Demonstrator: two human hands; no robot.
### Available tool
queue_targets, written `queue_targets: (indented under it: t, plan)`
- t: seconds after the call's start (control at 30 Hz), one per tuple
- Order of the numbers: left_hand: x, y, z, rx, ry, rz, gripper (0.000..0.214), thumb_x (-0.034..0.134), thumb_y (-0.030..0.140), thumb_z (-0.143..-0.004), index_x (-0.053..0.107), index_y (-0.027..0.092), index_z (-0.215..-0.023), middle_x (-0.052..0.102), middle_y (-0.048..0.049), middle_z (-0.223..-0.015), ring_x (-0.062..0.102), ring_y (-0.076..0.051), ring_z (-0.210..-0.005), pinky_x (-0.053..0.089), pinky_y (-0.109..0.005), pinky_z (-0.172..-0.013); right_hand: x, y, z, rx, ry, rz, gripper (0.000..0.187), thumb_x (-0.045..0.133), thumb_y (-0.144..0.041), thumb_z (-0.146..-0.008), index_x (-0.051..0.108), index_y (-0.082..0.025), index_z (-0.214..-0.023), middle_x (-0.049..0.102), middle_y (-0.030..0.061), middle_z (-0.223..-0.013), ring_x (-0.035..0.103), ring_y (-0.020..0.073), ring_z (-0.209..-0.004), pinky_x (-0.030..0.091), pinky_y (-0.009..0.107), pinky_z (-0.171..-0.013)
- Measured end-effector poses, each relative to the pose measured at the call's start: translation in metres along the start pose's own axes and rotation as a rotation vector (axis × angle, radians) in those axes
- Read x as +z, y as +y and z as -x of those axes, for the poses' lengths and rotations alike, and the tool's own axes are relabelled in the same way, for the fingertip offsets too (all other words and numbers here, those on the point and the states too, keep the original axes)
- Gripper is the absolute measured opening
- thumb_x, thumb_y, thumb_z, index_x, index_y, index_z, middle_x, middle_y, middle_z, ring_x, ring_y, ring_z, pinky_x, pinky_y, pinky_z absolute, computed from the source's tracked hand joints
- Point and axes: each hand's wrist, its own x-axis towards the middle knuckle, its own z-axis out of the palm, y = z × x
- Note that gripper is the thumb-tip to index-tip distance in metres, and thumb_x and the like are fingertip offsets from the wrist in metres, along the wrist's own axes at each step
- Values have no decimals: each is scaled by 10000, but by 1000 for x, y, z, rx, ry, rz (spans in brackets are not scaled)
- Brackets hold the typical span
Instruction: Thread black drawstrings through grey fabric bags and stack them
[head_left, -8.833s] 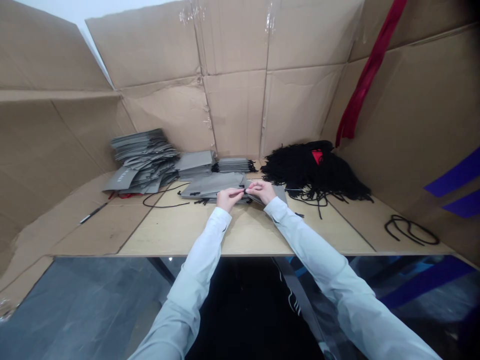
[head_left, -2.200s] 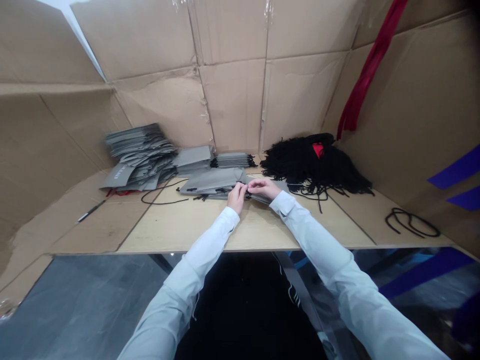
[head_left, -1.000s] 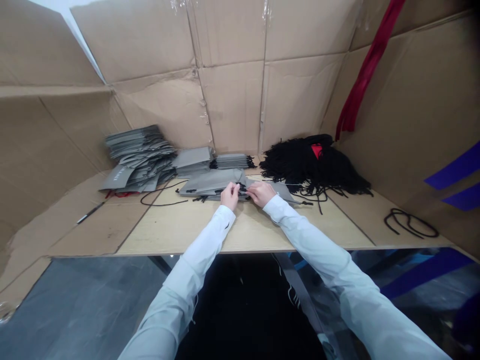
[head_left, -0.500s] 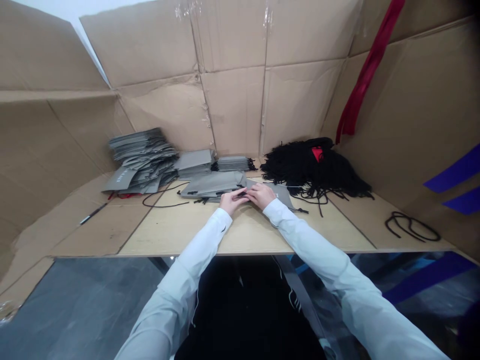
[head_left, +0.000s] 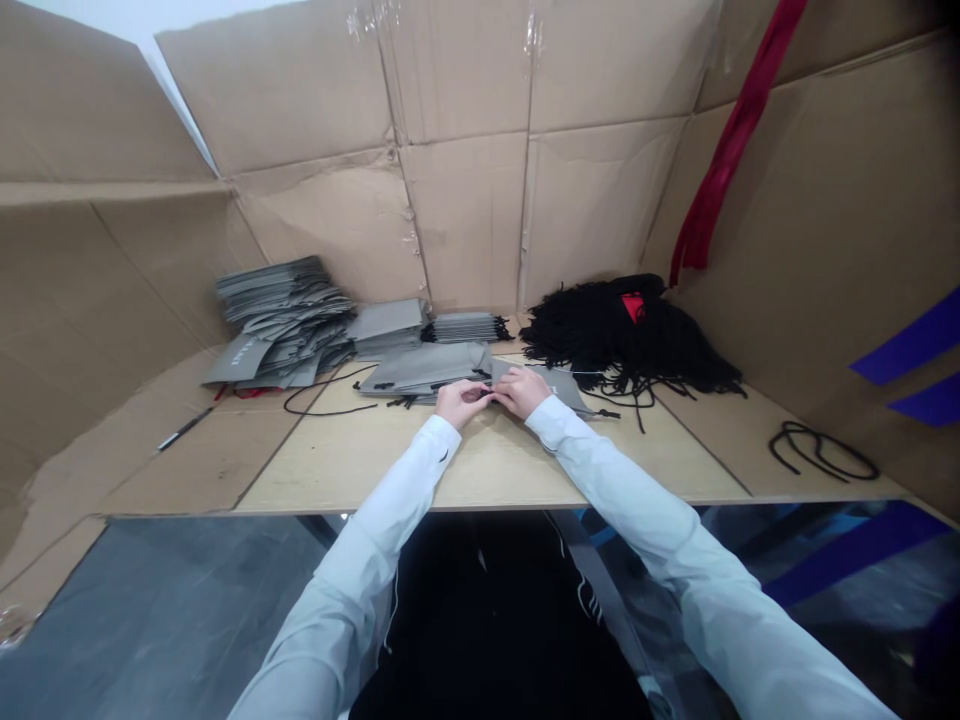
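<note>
My left hand (head_left: 459,403) is closed in a pinch with a bit of black cord (head_left: 484,394) showing between thumb and fingers. Meeting it fingertip to fingertip, my right hand (head_left: 523,391) pinches at the same spot; the exact grip is partly hidden. Beneath and beyond my right hand lies a grey flat bag (head_left: 564,384), with a knotted black cord end sticking out at its right. Just left of it rests a small stack of grey bags (head_left: 427,368) with black cord at their edges, close to my left fingers.
A tall, uneven pile of grey bags (head_left: 281,320) stands at the back left, beside a smaller stack (head_left: 388,325) and a corded stack (head_left: 466,327). Black cords (head_left: 626,335) heap at back right. A pen (head_left: 184,430) and loose cord (head_left: 821,452) lie outward. Cardboard walls (head_left: 465,220) enclose the table.
My left hand has shifted slightly left and down, its fingers curling in more. My right hand stays nearly in place, and the bags have barely moved.
</note>
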Motion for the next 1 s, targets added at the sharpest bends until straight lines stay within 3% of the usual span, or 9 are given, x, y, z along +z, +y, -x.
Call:
queue_targets:
  t: [0.23,0.4,0.53,0.63,0.73,0.87,1.0]
  plan:
    - [0,-2,-3,-105,33,146,304,662,341,-554,621,107,-745,622,-73,-707,563,-127,-640,468,-273,-674,-1,2,-1,-3,15,-20,269,426,-319,-809,658,-185,-835,624,65,-803,463,175,-776,292,297,-676]
    - [0,0,-3,-218,2,269,490,725,303,-472,583,108,-898,616,-83,-822,563,-104,-627,474,-286,-695,1,7,-1,29,38,-19,277,420,-319,-813,658,-178,-827,620,71,-784,475,175,-772,303,295,-687]
    - [3,-1,1,-264,-81,289,422,647,357,-587,564,101,-912,615,-65,-720,549,-104,-534,476,-270,-579,1,8,-1,49,42,-15,272,423,-304,-809,658,-168,-820,618,78,-780,492,181,-779,321,299,-696]
    - [4,0,3,-210,-121,234,364,534,398,-689,547,121,-925,610,-42,-689,531,-102,-502,459,-247,-518,1,8,-2,70,49,-40,267,436,-303,-799,658,-155,-802,619,86,-784,505,192,-797,338,304,-715]
    - [2,0,4,-116,-132,99,311,386,405,-777,548,148,-845,590,-15,-660,507,-88,-479,435,-222,-501,3,8,-2,99,60,-179,238,493,-287,-766,629,-148,-903,625,82,-811,527,188,-812,365,295,-734]
    - [0,2,4,-80,-112,-16,292,341,376,-799,533,160,-754,558,2,-626,483,-82,-458,400,-211,-497,3,4,-1,150,79,-480,456,569,-252,-705,479,-148,-1140,630,52,-832,562,152,-791,395,272,-755]
    - [-3,10,6,-80,-99,-48,281,374,372,-783,526,165,-668,471,32,-488,449,-92,-465,363,-210,-528,-1,0,0,139,103,-655,355,573,-352,-694,563,-161,-993,607,20,-718,557,122,-671,412,248,-711]
